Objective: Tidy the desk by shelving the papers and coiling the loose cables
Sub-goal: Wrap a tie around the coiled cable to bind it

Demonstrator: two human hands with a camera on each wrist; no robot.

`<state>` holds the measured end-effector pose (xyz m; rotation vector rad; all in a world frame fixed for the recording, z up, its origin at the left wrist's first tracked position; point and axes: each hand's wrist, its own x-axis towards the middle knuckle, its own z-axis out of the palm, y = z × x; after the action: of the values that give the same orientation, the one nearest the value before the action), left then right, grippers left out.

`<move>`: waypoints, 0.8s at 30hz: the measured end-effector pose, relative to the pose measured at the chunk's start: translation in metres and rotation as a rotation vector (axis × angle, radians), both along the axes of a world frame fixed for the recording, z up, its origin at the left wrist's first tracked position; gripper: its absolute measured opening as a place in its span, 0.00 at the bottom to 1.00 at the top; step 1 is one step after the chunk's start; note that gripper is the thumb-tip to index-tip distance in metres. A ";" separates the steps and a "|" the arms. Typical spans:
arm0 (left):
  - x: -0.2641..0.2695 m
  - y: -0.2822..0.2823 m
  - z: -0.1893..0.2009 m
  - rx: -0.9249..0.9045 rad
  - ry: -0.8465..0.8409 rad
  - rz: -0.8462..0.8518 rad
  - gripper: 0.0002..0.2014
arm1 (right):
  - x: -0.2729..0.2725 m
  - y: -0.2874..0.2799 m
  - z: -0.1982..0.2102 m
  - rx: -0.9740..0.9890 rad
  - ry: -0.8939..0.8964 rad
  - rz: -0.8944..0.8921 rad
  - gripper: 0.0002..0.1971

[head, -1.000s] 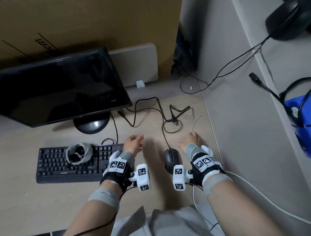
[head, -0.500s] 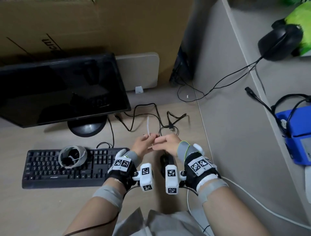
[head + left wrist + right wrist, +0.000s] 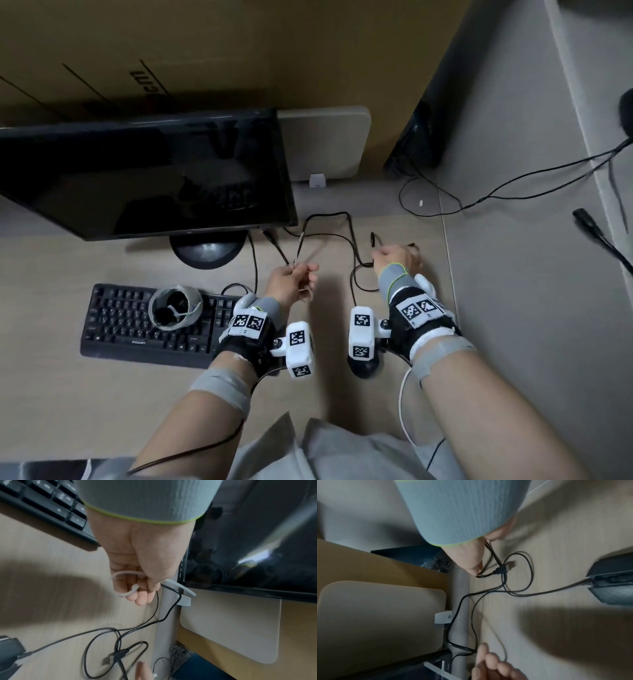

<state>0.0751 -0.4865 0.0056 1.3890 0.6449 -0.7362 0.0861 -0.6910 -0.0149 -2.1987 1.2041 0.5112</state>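
A loose black cable point(image 3: 352, 236) winds over the desk between the monitor and the mouse. My left hand point(image 3: 294, 281) holds a looped white cable tie point(image 3: 120, 574) in its curled fingers. Its thumb also pinches one strand of the black cable point(image 3: 169, 609). My right hand point(image 3: 397, 260) is further right, with its fingers curled on the cable just beside the cable's USB plug point(image 3: 505, 568). The cable disappears under the right palm in the right wrist view. No papers are in view.
A black monitor point(image 3: 144, 178) stands at the back left, with a keyboard point(image 3: 137, 325) in front of it carrying a tape roll point(image 3: 174, 308). The mouse point(image 3: 363, 366) lies under my right wrist. A grey partition point(image 3: 513, 274) bounds the right side, and a cardboard box point(image 3: 205, 51) stands behind.
The hands were together at the centre around the white tie. They have since parted: the left keeps the tie and a cable strand, and the right has moved right onto the cable near the plug.
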 end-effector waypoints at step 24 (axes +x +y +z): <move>-0.004 -0.001 0.096 -0.069 -0.306 0.061 0.08 | -0.046 0.053 0.141 1.143 -0.444 0.166 0.09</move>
<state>0.0713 -0.4875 0.1016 1.3763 0.4151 -0.4790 0.0398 -0.6378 0.1259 -1.2908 0.3075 0.5423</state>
